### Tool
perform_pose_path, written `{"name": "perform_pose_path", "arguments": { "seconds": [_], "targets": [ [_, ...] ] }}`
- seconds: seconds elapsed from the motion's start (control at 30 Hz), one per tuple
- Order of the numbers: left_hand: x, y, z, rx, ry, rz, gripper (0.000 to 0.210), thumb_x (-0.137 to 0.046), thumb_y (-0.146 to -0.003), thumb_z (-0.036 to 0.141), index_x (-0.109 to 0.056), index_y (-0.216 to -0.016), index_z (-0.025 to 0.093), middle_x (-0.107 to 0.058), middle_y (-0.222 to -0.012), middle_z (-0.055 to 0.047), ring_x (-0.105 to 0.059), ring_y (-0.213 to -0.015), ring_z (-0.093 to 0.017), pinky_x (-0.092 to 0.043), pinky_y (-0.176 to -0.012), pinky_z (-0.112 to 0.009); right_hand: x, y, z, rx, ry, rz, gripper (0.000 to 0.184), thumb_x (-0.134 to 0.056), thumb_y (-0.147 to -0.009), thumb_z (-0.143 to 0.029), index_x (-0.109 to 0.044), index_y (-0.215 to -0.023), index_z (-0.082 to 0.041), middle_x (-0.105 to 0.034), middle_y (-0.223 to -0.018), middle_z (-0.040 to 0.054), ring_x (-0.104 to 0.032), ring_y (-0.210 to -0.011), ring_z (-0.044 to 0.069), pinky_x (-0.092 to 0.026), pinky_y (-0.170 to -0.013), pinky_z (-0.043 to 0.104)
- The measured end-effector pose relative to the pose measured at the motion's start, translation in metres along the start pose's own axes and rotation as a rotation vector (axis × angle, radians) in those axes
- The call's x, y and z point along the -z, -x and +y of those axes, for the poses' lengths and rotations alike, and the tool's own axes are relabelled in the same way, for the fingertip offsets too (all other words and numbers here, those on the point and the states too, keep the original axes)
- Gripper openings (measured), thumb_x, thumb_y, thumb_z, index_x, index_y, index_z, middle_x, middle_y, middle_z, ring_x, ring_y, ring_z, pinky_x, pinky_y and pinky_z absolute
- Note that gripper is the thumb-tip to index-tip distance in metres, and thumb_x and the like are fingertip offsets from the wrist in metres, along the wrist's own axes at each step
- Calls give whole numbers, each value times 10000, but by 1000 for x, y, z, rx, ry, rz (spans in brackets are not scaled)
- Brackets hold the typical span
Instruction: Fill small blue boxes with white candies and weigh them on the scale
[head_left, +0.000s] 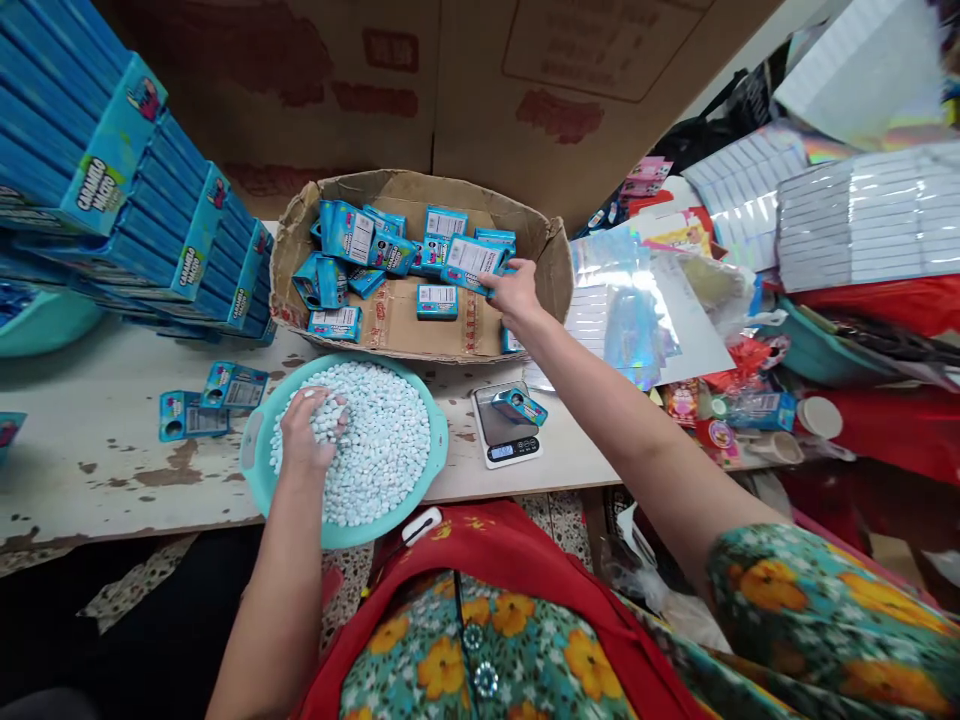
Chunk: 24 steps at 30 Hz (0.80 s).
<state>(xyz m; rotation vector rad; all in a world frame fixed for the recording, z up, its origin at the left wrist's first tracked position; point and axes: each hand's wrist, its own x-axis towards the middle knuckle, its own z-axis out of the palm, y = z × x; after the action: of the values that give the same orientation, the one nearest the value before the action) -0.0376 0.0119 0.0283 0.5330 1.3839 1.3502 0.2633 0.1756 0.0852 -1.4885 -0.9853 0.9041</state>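
Many small white pellets (386,430) heaped in round turquoise plastic basin (439,440), left grip (307,430) curled around some; right grip (516,292) pinching blue printed cardboard pack (466,262) beyond basin, over brown cardboard box (553,268).

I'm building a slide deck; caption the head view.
Left hand cups white pellets at a basin; right hand grips a blue box at a carton.

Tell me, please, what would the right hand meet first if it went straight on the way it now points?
The right hand, past the blue box it holds, would probably first meet other blue boxes in the cardboard tray; its height above them is unclear.
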Motion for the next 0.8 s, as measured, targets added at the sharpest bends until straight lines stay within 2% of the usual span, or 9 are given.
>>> {"name": "perform_pose_path", "arguments": {
  "seconds": [0.07,0.17,0.23,0.33,0.43,0.57,0.7,0.8],
  "targets": [
    [1,1,2,111,172,-19,278,-562,-685,435,-487,-782,185,-631,-745,-56,-531,-508,-128,-294,-381,-192,17,31,-20,96,-93,-118,532,-737,-716,-298,-479,-1162,-168,-622,-981,13,-609,-857,141,-516,-772,319],
    [1,1,-3,267,322,-14,280,-538,-732,456,-499,-814,191,-600,-692,-33,-525,-504,-119,-329,-385,-185,31,84,-43,225,-126,-308,412,-777,-654,-333,-595,-998,-200,-638,-941,-1,-610,-908,171,-506,-830,351],
    [-1,3,-5,327,384,-34,244,-561,-741,423,-481,-784,197,-535,-608,5,-487,-468,-102,-324,-377,-177,31,118,-47,265,-75,-393,391,-776,-658,-342,-628,-997,-217,-643,-987,2,-603,-935,182,-489,-865,369],
    [-6,16,4,349,437,-40,232,-582,-733,362,-425,-700,195,-505,-589,11,-469,-454,-91,-306,-365,-168,20,157,-35,262,28,-452,463,-794,-645,-351,-624,-1062,-240,-645,-1023,6,-605,-921,188,-480,-857,360],
    [-15,40,29,256,450,-42,214,-575,-717,336,-423,-675,191,-489,-574,15,-466,-435,-88,-286,-350,-170,4,184,-15,274,145,-505,440,-808,-627,-377,-633,-1000,-224,-644,-924,12,-608,-840,193,-479,-783,340],
    [-32,66,55,27,487,-36,229,-596,-688,356,-440,-674,188,-462,-524,42,-485,-428,-95,-325,-372,-186,-22,207,-1,448,279,-596,356,-794,-656,-331,-639,-955,-216,-622,-895,30,-595,-849,214,-459,-752,339],
    [-42,69,52,-148,433,56,249,-612,-681,375,-459,-708,180,-588,-619,12,-616,-571,-148,-481,-536,-252,-43,220,-1,548,358,-649,324,-775,-675,-281,-635,-962,-232,-640,-918,44,-584,-904,244,-447,-793,368],
    [-41,64,43,-235,382,90,241,-606,-707,375,-472,-711,175,-604,-638,10,-632,-598,-154,-502,-583,-273,-52,223,-1,556,413,-656,339,-774,-676,-284,-633,-982,-244,-647,-949,46,-576,-941,257,-438,-816,386]
  ]
}}
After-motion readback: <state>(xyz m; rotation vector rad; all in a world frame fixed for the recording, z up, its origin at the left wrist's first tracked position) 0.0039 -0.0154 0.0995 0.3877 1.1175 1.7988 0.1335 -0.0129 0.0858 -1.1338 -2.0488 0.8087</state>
